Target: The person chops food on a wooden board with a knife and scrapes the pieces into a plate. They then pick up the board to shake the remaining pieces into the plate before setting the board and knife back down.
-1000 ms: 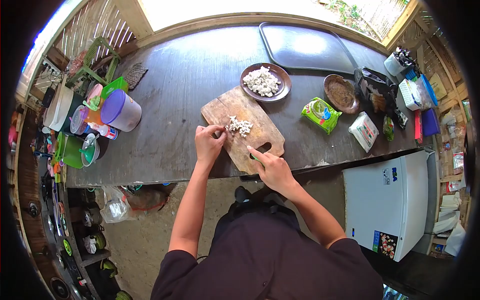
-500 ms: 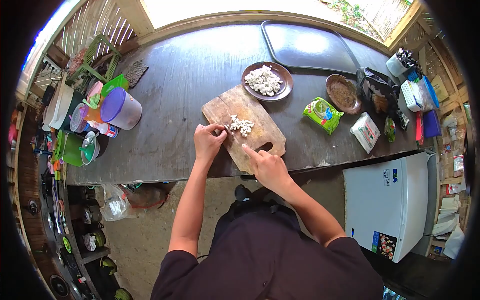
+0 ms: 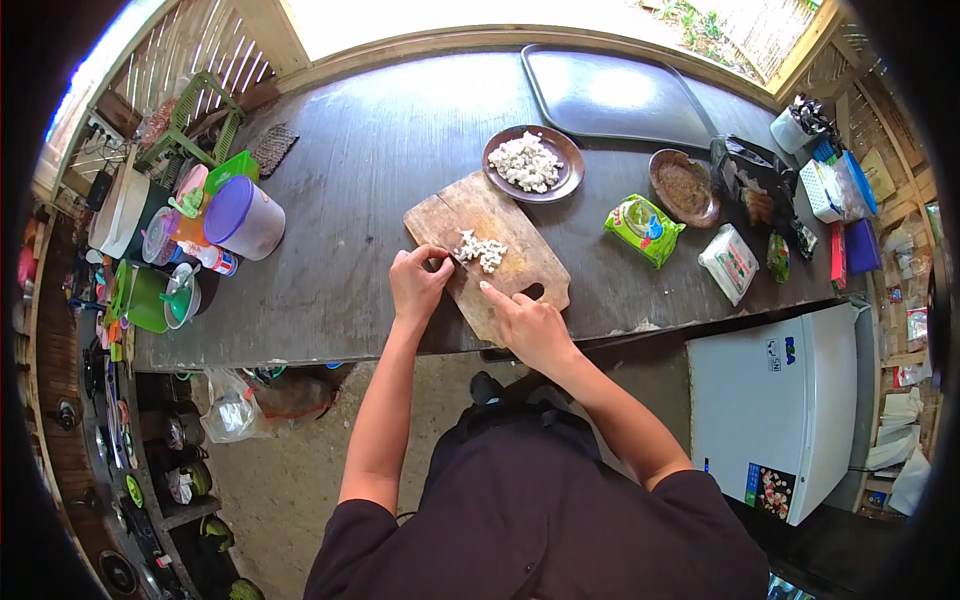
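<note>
On the wooden cutting board (image 3: 487, 255), mid-chopping: my left hand (image 3: 418, 283) pinches the white pieces (image 3: 481, 250) at the pile's edge; my right hand (image 3: 530, 325) grips a knife, barely visible. Next, I judge, a careful cut beside those fingertips.

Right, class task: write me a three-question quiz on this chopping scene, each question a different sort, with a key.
1. True or false: the white pieces lie on the board.
2. What holds the other white heap? A) the tray B) the plate C) the purple-lidded tub
3. Fill in: the left hand pinches something at the board's ____ edge, seen from the head camera.

Key: 1 true; 2 B; 3 left. The right hand rests at the board's near end, index finger stretched out; what it grips is hard to make out.
</note>
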Demonstrator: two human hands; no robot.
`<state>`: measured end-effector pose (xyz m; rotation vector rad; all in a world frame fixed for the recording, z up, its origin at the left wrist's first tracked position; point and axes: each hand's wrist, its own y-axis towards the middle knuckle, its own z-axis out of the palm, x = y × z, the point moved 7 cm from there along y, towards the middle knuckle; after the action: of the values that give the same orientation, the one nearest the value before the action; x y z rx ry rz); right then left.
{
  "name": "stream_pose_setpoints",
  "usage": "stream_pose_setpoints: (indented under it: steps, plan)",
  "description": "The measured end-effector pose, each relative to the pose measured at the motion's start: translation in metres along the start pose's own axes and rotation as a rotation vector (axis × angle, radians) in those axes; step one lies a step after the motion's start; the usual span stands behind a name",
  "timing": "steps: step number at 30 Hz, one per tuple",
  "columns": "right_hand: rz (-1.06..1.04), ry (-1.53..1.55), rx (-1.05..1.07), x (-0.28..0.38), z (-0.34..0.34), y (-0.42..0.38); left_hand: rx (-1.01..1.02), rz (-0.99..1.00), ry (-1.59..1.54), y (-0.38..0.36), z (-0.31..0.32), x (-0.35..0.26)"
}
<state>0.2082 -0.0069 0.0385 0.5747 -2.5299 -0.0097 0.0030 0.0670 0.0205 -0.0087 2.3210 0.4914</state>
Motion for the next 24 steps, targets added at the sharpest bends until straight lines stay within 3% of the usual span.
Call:
stream_pose_setpoints:
  steps: [4,10,20,24]
  plan:
    - [0.03,0.035,0.003,-0.011,-0.007,-0.01,-0.094,0.022,-0.115,0.0,-0.003,0.003]
    - [0.039,0.186,-0.058,-0.018,-0.012,0.002,0.053,-0.099,-0.053,-0.007,-0.004,-0.018]
    - [0.057,0.385,-0.15,-0.015,-0.022,-0.002,-0.013,-0.083,-0.126,0.0,0.005,-0.017]
    - [0.054,0.318,-0.125,-0.013,-0.032,-0.008,0.005,-0.117,-0.122,0.002,-0.002,-0.014]
